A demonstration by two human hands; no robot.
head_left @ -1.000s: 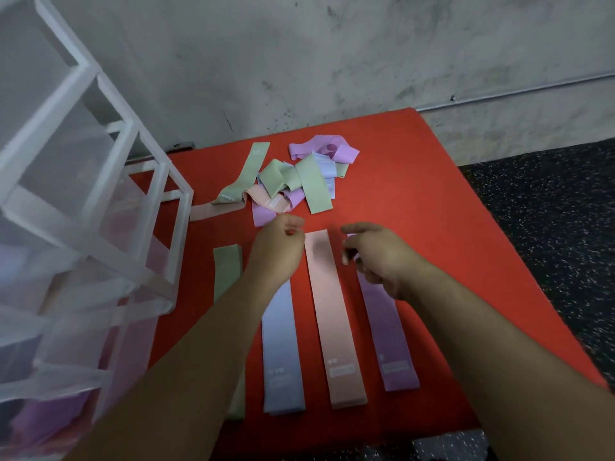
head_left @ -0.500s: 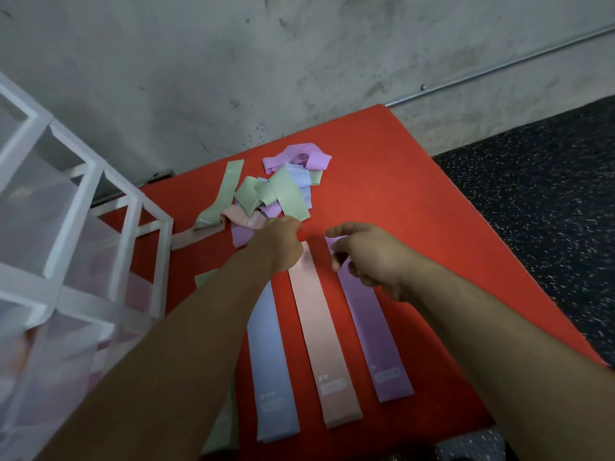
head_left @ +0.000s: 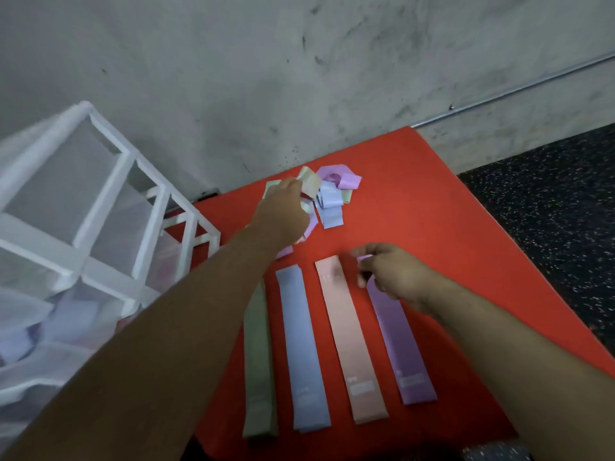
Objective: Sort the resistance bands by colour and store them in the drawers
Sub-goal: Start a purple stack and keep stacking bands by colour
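Four resistance bands lie flat side by side on the red mat (head_left: pixel 416 201): a green band (head_left: pixel 258 361), a blue band (head_left: pixel 304 347), a pink band (head_left: pixel 347 334) and a purple band (head_left: pixel 396 341). Beyond them sits a tangled pile of bands (head_left: pixel 329 194) in purple, blue and green. My left hand (head_left: pixel 283 211) reaches into that pile and grips a pale green band (head_left: pixel 310 183), lifting it. My right hand (head_left: pixel 389 274) hovers over the top end of the flat purple band with fingers loosely curled, holding nothing I can see.
A white drawer unit (head_left: pixel 76 234) with translucent drawers stands at the left, with purple and pink bands dimly visible inside. A grey concrete wall rises behind the mat. Dark speckled floor (head_left: pixel 559 207) lies to the right of the mat's edge.
My left hand moved from the top of the blue band forward into the pile and took hold of a green band. My right hand stayed near the purple band's top end.
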